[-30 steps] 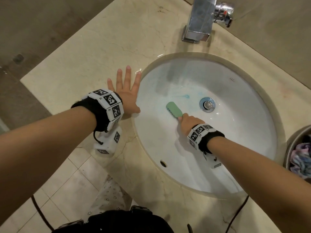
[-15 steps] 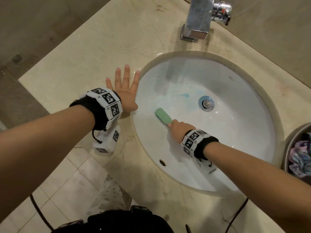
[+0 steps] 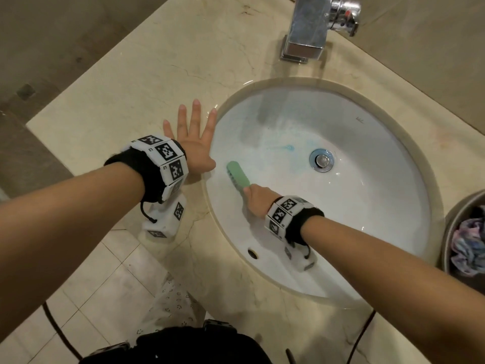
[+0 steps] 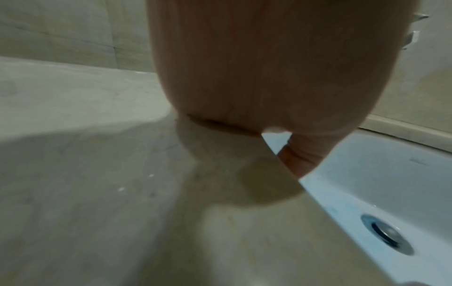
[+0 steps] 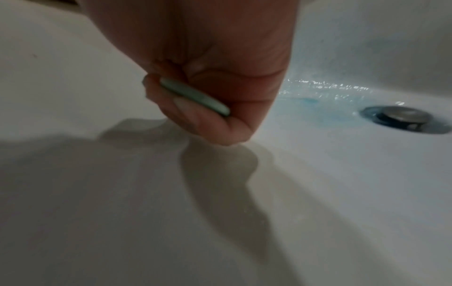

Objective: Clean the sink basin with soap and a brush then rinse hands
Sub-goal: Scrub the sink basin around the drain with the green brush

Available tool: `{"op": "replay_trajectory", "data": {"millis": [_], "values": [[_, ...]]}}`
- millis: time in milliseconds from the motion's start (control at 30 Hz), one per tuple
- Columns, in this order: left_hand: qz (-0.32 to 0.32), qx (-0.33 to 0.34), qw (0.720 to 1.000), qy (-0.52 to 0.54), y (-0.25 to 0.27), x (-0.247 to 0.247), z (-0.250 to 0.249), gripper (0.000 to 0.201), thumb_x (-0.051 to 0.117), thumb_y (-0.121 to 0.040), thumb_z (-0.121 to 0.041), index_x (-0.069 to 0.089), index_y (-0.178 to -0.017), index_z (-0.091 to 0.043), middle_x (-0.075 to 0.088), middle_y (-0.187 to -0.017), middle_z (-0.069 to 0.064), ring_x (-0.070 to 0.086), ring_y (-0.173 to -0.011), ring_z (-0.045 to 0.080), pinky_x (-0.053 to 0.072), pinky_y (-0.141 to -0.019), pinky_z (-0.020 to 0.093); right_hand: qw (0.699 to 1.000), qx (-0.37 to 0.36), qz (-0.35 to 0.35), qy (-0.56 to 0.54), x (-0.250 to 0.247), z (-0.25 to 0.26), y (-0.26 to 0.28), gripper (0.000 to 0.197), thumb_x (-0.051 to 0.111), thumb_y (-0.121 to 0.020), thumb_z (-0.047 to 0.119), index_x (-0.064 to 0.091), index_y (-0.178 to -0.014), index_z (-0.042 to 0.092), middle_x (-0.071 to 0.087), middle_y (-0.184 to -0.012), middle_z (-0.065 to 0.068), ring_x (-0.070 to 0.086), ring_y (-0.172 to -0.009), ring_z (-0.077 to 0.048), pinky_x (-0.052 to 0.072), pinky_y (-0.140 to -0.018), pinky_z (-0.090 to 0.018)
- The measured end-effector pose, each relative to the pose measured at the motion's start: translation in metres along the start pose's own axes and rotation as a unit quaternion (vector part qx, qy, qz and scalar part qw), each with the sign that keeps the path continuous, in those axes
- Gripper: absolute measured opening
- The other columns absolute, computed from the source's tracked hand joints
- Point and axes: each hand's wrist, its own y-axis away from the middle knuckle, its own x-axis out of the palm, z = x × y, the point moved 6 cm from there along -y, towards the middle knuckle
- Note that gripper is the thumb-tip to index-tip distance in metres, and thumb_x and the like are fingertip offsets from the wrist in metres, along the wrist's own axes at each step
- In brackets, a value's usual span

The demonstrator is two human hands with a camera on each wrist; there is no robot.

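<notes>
Overflow hole point(image 3: 252, 253): seen in the near wall of the sink basin point(image 3: 367, 206), closest to the person.
Right hand point(image 3: 258, 199): inside the basin, fingers point(image 5: 195, 120) curled round the handle of the green brush point(image 3: 238, 175).
Brush: head laid against the left inner wall of the basin, bristles turned to the porcelain, just below the rim.
Left hand point(image 3: 193, 143): laid flat on the worktop point(image 3: 131, 82) beside the left rim, fingers spread and straight, thumb at the rim edge.
Basin contents: a blue soap smear point(image 3: 282, 147) left of the drain point(image 3: 321, 160); a wet film and blue tint noted around the drain.
Bowl point(image 3: 450, 232): at the right edge on the worktop, crumpled multicoloured cloth point(image 3: 467, 245) held inside.
Faucet point(image 3: 309, 30): chrome, behind the basin on the worktop.
Change: brush head now nearer the left wall than a second ago, when it was close to the drain; the right hand drawn leftward and toward the person with it. Left hand unchanged.
Right wrist view only: brush handle point(image 5: 194, 96) seen pinched between fingertips and palm; water glints beside the drain point(image 5: 403, 116).
Left wrist view only: heel of the palm point(image 4: 269, 77) seen pressed on the worktop point(image 4: 97, 174), thumb over the basin edge.
</notes>
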Motion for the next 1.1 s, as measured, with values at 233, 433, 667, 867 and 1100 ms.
{"op": "replay_trajectory", "data": {"millis": [233,433,667,867,1100], "values": [[0.000,-0.006,1.000,-0.002,0.001,-0.001,0.000,0.104,0.054,-0.086,-0.026,-0.036,-0.139,-0.025,-0.045,-0.143,0.009,-0.035,-0.134,0.034,-0.015,-0.109,0.057,0.998,0.048,-0.024,0.025,-0.016,-0.029,0.002,0.038,0.025,-0.102,0.032,0.048,-0.114,0.004,0.061,-0.111,-0.014,0.061,-0.094,-0.029,0.040,-0.071,-0.030],[-0.001,-0.006,1.000,-0.007,0.001,0.000,-0.001,0.105,0.055,-0.086,-0.026,-0.035,-0.139,-0.025,-0.043,-0.144,0.010,-0.035,-0.135,0.034,-0.014,-0.109,0.057,1.000,-0.021,0.005,-0.022,-0.017,0.027,-0.001,0.033,0.028,-0.102,0.014,0.047,-0.123,-0.002,0.056,-0.120,-0.019,0.058,-0.107,-0.034,0.048,-0.086,-0.033],[-0.006,-0.006,1.000,-0.016,-0.001,0.000,0.000,0.106,0.057,-0.086,-0.030,-0.035,-0.139,-0.025,-0.043,-0.144,0.010,-0.034,-0.135,0.035,-0.012,-0.109,0.057,0.996,-0.045,0.079,0.008,0.000,-0.005,0.020,0.038,0.026,-0.103,0.021,0.049,-0.119,-0.003,0.059,-0.115,-0.020,0.060,-0.099,-0.034,0.051,-0.082,-0.037],[-0.007,-0.007,1.000,-0.017,-0.002,0.001,0.000,0.108,0.058,-0.085,-0.029,-0.036,-0.139,-0.025,-0.043,-0.144,0.010,-0.034,-0.135,0.034,-0.013,-0.109,0.057,0.997,0.008,-0.022,0.078,-0.016,-0.029,0.001,0.032,0.027,-0.102,0.027,0.047,-0.113,0.004,0.057,-0.102,-0.008,0.059,-0.088,-0.028,0.044,-0.070,-0.033],[-0.033,0.006,0.999,-0.007,-0.006,0.003,0.000,0.106,0.058,-0.087,-0.041,-0.032,-0.141,-0.025,-0.040,-0.146,0.010,-0.031,-0.136,0.036,-0.012,-0.108,0.059,0.996,0.010,-0.028,0.082,-0.008,-0.011,-0.019,0.025,0.037,-0.097,0.024,0.047,-0.112,0.006,0.046,-0.075,0.000,0.045,-0.057,-0.014,0.036,-0.050,-0.028]]}}
